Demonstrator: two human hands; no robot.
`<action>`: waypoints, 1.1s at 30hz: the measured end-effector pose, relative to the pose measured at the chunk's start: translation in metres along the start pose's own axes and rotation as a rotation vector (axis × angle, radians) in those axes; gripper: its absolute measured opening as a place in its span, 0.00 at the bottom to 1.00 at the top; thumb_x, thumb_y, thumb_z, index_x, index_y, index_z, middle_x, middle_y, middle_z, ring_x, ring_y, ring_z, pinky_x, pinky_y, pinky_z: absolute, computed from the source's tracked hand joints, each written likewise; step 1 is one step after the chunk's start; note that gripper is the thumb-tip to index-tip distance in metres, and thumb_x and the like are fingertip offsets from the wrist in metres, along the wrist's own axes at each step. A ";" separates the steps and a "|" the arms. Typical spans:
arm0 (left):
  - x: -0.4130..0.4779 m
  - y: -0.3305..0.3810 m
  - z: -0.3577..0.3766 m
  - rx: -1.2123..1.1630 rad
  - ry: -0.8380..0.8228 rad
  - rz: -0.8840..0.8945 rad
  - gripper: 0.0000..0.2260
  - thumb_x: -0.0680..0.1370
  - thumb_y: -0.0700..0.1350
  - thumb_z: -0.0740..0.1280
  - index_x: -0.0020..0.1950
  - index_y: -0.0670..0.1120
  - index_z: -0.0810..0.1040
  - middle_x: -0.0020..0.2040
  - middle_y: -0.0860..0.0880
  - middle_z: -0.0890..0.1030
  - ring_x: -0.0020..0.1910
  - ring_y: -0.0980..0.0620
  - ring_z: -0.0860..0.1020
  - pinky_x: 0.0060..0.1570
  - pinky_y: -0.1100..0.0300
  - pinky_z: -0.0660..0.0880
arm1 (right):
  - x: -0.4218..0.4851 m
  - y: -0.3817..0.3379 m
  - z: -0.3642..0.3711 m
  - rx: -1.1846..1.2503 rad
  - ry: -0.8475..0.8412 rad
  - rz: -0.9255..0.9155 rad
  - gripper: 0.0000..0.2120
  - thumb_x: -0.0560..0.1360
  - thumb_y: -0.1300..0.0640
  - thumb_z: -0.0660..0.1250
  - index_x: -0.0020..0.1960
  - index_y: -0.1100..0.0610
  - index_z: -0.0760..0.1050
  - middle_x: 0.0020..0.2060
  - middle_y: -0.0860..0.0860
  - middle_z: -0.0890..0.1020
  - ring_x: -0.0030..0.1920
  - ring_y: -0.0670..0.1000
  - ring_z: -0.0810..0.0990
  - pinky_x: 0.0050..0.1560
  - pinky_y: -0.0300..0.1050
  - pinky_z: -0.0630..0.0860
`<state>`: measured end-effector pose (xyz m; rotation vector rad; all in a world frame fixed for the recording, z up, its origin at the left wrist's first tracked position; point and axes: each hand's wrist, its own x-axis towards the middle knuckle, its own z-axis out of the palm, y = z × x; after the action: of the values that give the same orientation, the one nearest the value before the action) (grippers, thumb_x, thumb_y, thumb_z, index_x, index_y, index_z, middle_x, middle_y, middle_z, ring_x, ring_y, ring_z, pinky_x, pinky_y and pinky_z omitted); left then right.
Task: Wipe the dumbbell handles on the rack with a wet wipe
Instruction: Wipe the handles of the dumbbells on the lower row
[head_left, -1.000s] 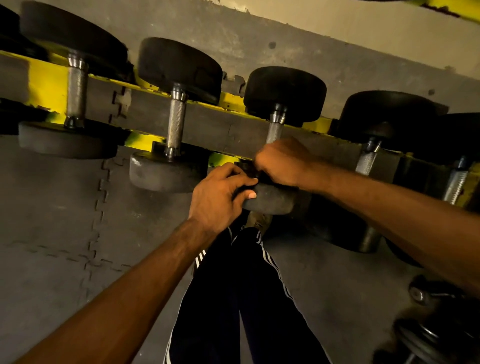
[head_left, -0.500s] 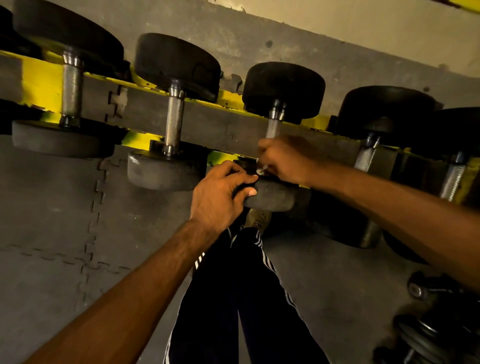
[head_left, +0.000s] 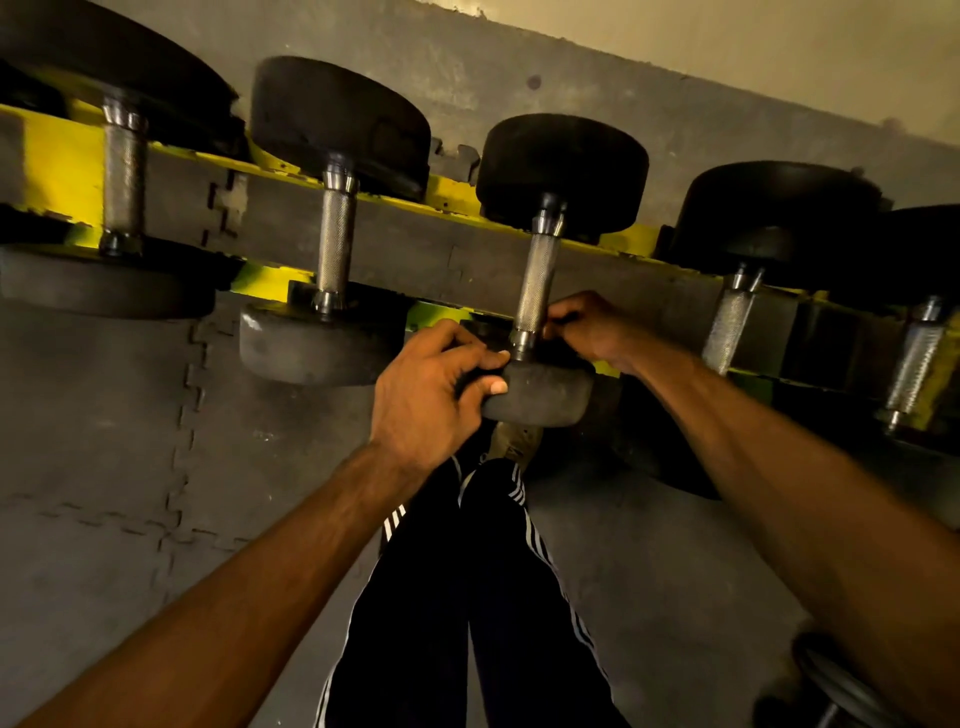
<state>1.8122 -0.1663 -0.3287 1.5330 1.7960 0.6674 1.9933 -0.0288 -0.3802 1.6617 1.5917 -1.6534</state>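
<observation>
Several black dumbbells lie across a yellow rack (head_left: 62, 166). My left hand (head_left: 426, 400) grips the near head (head_left: 545, 395) of the middle dumbbell, thumb on its front face. Its knurled steel handle (head_left: 535, 280) is bare for most of its length. My right hand (head_left: 592, 327) sits just right of the handle's lower end, its curled fingers touching the steel. The wet wipe is hidden inside those fingers.
Other handles run at the left (head_left: 336, 239), far left (head_left: 123, 176) and right (head_left: 730, 322), (head_left: 914, 358). My legs in striped black trousers (head_left: 467, 597) stand on grey floor mats below the rack. Metal weight plates (head_left: 831, 686) lie at the bottom right.
My right hand, wrapped round the middle handle a second ago, has slid down and off to its right side, uncovering the steel. My left hand has kept its grip on the near head.
</observation>
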 end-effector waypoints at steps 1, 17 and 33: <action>0.000 0.000 0.000 0.002 0.000 -0.003 0.11 0.74 0.49 0.74 0.55 0.50 0.86 0.51 0.54 0.79 0.52 0.53 0.78 0.48 0.52 0.79 | 0.006 -0.003 0.001 -0.036 0.005 0.013 0.06 0.79 0.60 0.65 0.52 0.52 0.80 0.49 0.51 0.82 0.46 0.46 0.78 0.54 0.47 0.75; 0.004 -0.001 -0.001 0.023 -0.015 0.041 0.10 0.74 0.49 0.74 0.54 0.50 0.86 0.48 0.53 0.79 0.49 0.52 0.78 0.45 0.51 0.79 | -0.040 0.017 0.009 0.209 0.272 -0.173 0.10 0.68 0.60 0.78 0.49 0.56 0.84 0.39 0.40 0.82 0.41 0.35 0.81 0.48 0.32 0.78; 0.012 -0.004 -0.007 0.035 -0.065 0.045 0.09 0.73 0.52 0.74 0.52 0.53 0.87 0.44 0.54 0.79 0.44 0.53 0.79 0.41 0.52 0.79 | -0.032 0.002 0.012 0.041 0.431 -0.409 0.07 0.72 0.58 0.75 0.51 0.55 0.85 0.42 0.45 0.81 0.44 0.42 0.80 0.48 0.41 0.79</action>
<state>1.8032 -0.1549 -0.3292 1.6050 1.7379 0.6033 1.9977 -0.0546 -0.3578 1.9054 2.2443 -1.5780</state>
